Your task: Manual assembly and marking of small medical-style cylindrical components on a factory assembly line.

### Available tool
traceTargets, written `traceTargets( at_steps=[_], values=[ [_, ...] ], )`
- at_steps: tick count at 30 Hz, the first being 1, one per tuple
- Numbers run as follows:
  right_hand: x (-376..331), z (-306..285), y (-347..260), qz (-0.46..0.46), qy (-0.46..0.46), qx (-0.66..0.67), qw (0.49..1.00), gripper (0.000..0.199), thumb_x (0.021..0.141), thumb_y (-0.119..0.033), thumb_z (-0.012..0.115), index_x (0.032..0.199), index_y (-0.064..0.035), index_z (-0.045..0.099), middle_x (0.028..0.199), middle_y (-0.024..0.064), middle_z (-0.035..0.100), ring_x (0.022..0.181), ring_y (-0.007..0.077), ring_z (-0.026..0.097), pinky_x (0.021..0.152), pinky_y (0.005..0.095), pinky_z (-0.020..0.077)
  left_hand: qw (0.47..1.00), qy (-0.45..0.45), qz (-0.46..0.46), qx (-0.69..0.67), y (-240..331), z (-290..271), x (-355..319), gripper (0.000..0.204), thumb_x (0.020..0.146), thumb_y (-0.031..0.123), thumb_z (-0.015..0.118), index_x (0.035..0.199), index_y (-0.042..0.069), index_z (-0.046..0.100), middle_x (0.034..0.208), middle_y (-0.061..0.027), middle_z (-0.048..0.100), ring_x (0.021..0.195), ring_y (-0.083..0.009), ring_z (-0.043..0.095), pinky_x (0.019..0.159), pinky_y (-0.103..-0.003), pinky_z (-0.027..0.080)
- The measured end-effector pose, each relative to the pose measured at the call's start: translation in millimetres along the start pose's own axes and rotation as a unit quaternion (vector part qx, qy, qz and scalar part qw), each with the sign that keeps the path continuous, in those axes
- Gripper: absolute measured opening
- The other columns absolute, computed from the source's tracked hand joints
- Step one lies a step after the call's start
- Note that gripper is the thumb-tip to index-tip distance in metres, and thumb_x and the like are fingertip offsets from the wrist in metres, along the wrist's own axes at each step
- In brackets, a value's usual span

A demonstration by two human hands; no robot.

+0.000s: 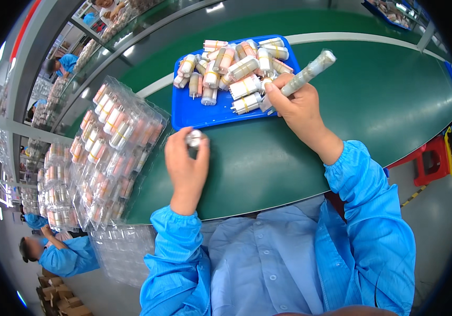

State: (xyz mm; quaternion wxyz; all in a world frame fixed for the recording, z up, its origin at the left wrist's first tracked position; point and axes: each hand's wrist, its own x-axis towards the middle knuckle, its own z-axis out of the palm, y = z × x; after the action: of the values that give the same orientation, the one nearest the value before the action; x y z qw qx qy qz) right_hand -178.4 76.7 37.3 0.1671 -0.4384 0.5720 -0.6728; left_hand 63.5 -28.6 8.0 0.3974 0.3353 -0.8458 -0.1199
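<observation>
My left hand (186, 166) is curled around a small cylindrical part (194, 138), whose round metallic end shows between thumb and fingers, just off the near left corner of the blue tray (199, 118). My right hand (301, 105) grips a stick-like tool (310, 72) with a thick handle wrapped in clear film or tape. Its thin flat end points down by the tray's near right edge; whether it touches anything I cannot tell. In the tray lies a heap of small cylinders (226, 66), white, pink and grey, many with yellow bands.
Stacked clear plastic blister trays (113, 142) full of similar cylinders stand at the left of the green table (247, 174). Other clear trays (118, 253) hang past the table edge. A red stool (430, 160) is at right. A person in blue (68, 255) is at lower left.
</observation>
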Motion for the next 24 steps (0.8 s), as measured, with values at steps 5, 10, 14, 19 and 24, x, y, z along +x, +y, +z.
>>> traceTargets(
  at_steps=[5, 10, 14, 19, 24],
  values=[
    [1, 3, 6, 0.024, 0.001, 0.023, 0.999, 0.016, 0.094, -0.013, 0.071, 0.083, -0.0023, 0.065, 0.068, -0.0009, 0.061, 0.062, 0.0049, 0.055, 0.055, 0.0241, 0.0437, 0.984, 0.033, 0.05, 0.169, -1, -11, 7, 0.038, 0.087, 0.007, 0.072, 0.123, 0.0, 0.061, 0.118, -0.0161, 0.063, 0.11, -0.035, 0.06, 0.096, -0.046, 0.046],
    [3, 3, 10, -0.013, 0.017, -0.001, 1.0, 0.016, 0.093, -0.012, 0.071, 0.083, -0.0022, 0.066, 0.068, -0.0003, 0.062, 0.062, 0.005, 0.056, 0.055, 0.0246, 0.0444, 0.986, 0.009, 0.157, 0.057, 42, 28, 41, 0.036, 0.09, 0.008, 0.07, 0.123, 0.0, 0.058, 0.117, -0.0192, 0.064, 0.109, -0.0387, 0.061, 0.096, -0.047, 0.046],
    [3, 3, 15, -0.037, 0.021, 0.011, 0.999, 0.016, 0.093, -0.012, 0.071, 0.083, -0.0017, 0.066, 0.067, 0.0011, 0.063, 0.061, 0.0064, 0.057, 0.055, 0.0257, 0.0454, 0.995, -0.098, 0.009, -0.026, 44, 69, 69, 0.032, 0.094, 0.013, 0.068, 0.121, 0.0, 0.056, 0.111, -0.0212, 0.066, 0.104, -0.0396, 0.064, 0.09, -0.045, 0.051],
    [4, 3, 16, -0.047, 0.014, -0.018, 0.999, 0.015, 0.093, -0.011, 0.071, 0.082, -0.0017, 0.065, 0.068, 0.0032, 0.064, 0.062, 0.0094, 0.059, 0.056, 0.0277, 0.0467, 0.982, -0.064, -0.03, -0.174, 28, 71, 66, 0.034, 0.093, 0.014, 0.07, 0.121, 0.002, 0.056, 0.113, -0.0172, 0.063, 0.104, -0.0313, 0.064, 0.09, -0.041, 0.051],
    [1, -2, 13, -0.066, 0.011, -0.028, 0.997, 0.016, 0.093, -0.011, 0.071, 0.082, -0.0017, 0.064, 0.07, 0.0039, 0.064, 0.063, 0.0094, 0.059, 0.056, 0.0289, 0.0469, 0.979, -0.052, 0.04, -0.193, 52, 21, 53, 0.037, 0.087, 0.004, 0.075, 0.121, 0.001, 0.062, 0.108, -0.0075, 0.065, 0.096, -0.0151, 0.063, 0.087, -0.031, 0.052]
  ],
)
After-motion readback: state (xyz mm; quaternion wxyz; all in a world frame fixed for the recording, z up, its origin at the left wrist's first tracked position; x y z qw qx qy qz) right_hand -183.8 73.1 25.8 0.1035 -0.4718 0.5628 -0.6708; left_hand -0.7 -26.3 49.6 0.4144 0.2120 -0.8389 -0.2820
